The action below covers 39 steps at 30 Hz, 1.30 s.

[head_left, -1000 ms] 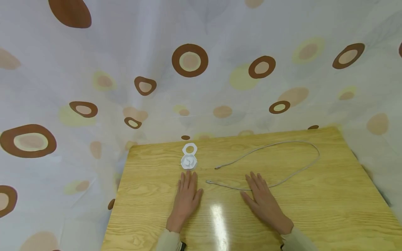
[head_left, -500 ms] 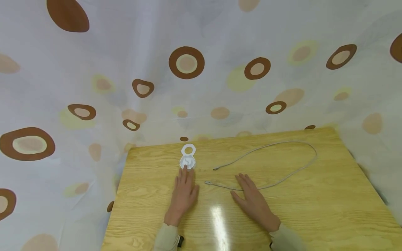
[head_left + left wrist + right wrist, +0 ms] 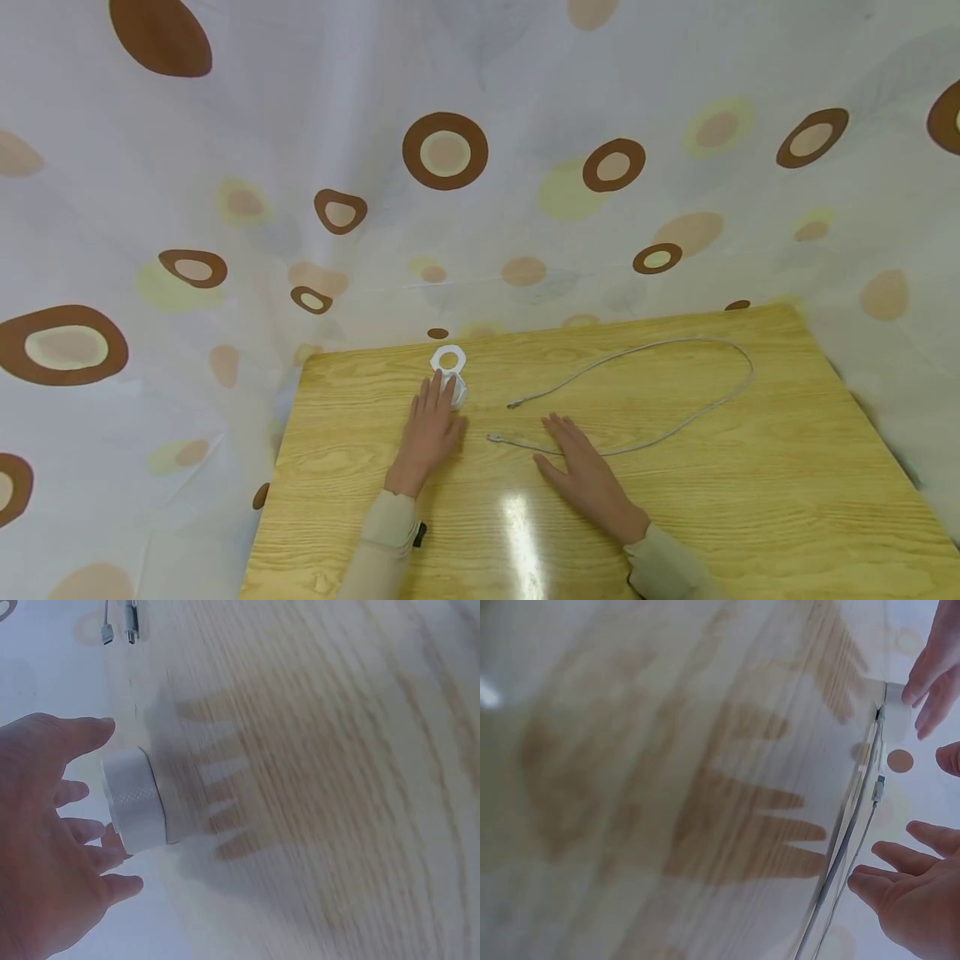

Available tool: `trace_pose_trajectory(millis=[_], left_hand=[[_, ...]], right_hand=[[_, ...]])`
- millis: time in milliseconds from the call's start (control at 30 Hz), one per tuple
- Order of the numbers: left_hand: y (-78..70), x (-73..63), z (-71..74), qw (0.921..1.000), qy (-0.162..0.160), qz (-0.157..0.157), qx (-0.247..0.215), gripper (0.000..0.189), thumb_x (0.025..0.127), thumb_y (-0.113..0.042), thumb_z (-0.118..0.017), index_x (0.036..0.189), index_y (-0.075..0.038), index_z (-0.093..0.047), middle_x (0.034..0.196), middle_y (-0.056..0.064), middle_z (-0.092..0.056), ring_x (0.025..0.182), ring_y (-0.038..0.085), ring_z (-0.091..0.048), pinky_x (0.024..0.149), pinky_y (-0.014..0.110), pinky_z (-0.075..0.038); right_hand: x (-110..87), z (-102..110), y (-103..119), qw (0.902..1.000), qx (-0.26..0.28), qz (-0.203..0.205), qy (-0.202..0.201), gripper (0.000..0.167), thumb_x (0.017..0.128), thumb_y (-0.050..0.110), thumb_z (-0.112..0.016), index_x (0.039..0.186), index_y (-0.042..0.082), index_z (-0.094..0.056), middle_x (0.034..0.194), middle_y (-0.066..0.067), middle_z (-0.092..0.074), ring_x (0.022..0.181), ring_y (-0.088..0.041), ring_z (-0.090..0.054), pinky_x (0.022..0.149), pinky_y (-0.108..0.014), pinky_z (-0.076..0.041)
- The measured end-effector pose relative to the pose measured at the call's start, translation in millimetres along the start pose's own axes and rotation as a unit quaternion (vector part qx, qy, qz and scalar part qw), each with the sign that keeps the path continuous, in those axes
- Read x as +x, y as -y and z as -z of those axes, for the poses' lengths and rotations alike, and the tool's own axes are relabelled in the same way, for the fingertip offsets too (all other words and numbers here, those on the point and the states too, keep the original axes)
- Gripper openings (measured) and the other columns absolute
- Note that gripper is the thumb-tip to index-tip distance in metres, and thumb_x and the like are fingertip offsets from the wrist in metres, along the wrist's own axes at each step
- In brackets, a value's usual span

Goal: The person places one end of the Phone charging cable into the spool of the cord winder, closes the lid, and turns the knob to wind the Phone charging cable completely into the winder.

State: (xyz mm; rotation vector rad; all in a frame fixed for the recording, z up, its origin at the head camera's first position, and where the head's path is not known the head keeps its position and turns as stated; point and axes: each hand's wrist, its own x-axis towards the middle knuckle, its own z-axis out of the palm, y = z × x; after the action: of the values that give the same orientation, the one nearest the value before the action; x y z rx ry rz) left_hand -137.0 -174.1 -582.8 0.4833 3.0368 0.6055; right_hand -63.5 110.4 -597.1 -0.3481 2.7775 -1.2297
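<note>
A small white hexagonal box (image 3: 459,393) stands on the table, its lid with a round hole (image 3: 447,349) folded open behind it. My left hand (image 3: 426,433) reaches over the box with straight fingers, covering part of it. In the left wrist view, the thumb and fingers spread around the white box (image 3: 136,801) without gripping it. My right hand (image 3: 588,479), fingers extended and empty, hovers near the lower run of a thin grey USB cable (image 3: 693,338). Both cable ends, a lower plug (image 3: 493,438) and an upper plug (image 3: 513,405), point toward the left hand.
The glossy wooden table (image 3: 810,450) mirrors both hands and a bright light streak. Behind it and along both sides hangs a pale curtain (image 3: 510,83) with brown and yellow circles. The cable loops out across the right half of the tabletop.
My left hand has moved forward, from in front of the white box to over it. My right hand has shifted left along the lower cable run. Box and cable stay in place.
</note>
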Motion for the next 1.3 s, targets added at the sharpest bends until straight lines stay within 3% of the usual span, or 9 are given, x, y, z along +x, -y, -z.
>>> trace_pose_trajectory(millis=[267,467,700,1100,1300], left_hand=[[1.4,4.1,3.6,0.9994,0.026,0.016,-0.015,0.073,0.106,-0.026,-0.065,0.165,-0.002,-0.029,0.174,0.029,-0.019,0.16,0.054,-0.021,0.125,0.069,-0.028],[7.9,7.9,2.5,0.9993,0.035,0.014,0.003,0.076,0.105,-0.029,-0.066,0.166,-0.002,-0.028,0.174,0.028,-0.018,0.16,0.053,-0.02,0.125,0.068,-0.028],[13.4,13.4,2.0,0.9989,0.041,0.004,0.021,0.076,0.105,-0.028,-0.067,0.165,-0.001,-0.029,0.174,0.026,-0.02,0.16,0.052,-0.023,0.125,0.068,-0.03],[7.2,12.2,0.2,0.9988,0.039,0.003,0.028,0.074,0.104,-0.024,-0.068,0.164,-0.002,-0.03,0.173,0.028,-0.022,0.159,0.053,-0.025,0.123,0.068,-0.033],[4.6,8.4,-0.5,0.9991,0.035,0.003,0.025,0.072,0.104,-0.023,-0.068,0.163,-0.001,-0.032,0.172,0.029,-0.024,0.157,0.054,-0.027,0.122,0.069,-0.034]], right_hand=[[11.8,-3.4,6.0,0.9997,0.008,0.009,0.019,0.068,0.107,0.039,-0.062,0.162,0.006,-0.04,0.169,-0.019,-0.038,0.161,-0.041,-0.029,0.127,-0.063,-0.03],[17.0,-8.8,11.3,0.999,0.021,0.005,0.04,0.068,0.107,0.038,-0.062,0.162,0.006,-0.039,0.17,-0.019,-0.037,0.162,-0.041,-0.027,0.128,-0.062,-0.028],[20.4,-18.9,14.1,0.9991,0.021,0.02,0.03,0.064,0.106,0.033,-0.064,0.159,0.004,-0.044,0.166,-0.021,-0.043,0.159,-0.044,-0.032,0.125,-0.064,-0.032],[27.7,-24.9,18.5,0.9985,0.023,0.022,0.044,0.063,0.107,0.033,-0.061,0.16,0.005,-0.043,0.166,-0.018,-0.043,0.16,-0.042,-0.031,0.126,-0.062,-0.032],[31.7,-27.0,22.1,0.9989,0.016,0.041,0.018,0.059,0.106,0.029,-0.063,0.156,0.002,-0.048,0.161,-0.02,-0.05,0.155,-0.044,-0.038,0.125,-0.062,-0.034]])
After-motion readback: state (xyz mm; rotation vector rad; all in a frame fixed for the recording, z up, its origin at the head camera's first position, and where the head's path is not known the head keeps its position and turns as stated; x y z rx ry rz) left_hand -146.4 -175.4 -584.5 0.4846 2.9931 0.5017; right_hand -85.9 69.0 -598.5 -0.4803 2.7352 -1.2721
